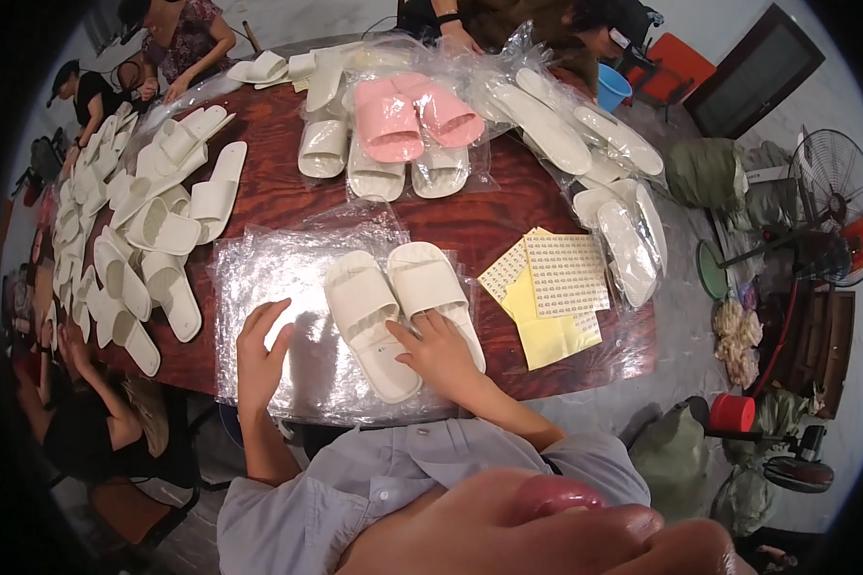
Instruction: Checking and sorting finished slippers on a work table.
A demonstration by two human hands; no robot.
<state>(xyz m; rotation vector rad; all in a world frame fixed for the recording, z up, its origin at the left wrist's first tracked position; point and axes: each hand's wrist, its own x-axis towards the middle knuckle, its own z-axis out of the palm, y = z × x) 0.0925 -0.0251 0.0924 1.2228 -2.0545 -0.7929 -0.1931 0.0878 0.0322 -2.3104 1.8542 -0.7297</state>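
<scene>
White slide slippers (398, 311), one pair, lie side by side on a stack of clear plastic bags (278, 287) at the near edge of the dark red wooden table (470, 225). Our right hand (441, 350) rests on the heel end of the pair, fingers slightly spread, fingertips touching both slippers where they meet; it pinches nothing. Our left hand (259, 350) lies flat on the plastic just beside the left slipper, fingers loosely spread, thumb out, not touching the slipper.

Yellow sticker sheets (551, 297) lie near the right of the pair, toward the near right edge. Pink slippers (412, 120) in clear wrap sit toward the far edge, with bagged white slippers (585, 134) along the far right edge. Loose white slippers (158, 225) crowd the left edge. Another person's arm (72, 369) shows at the near left corner.
</scene>
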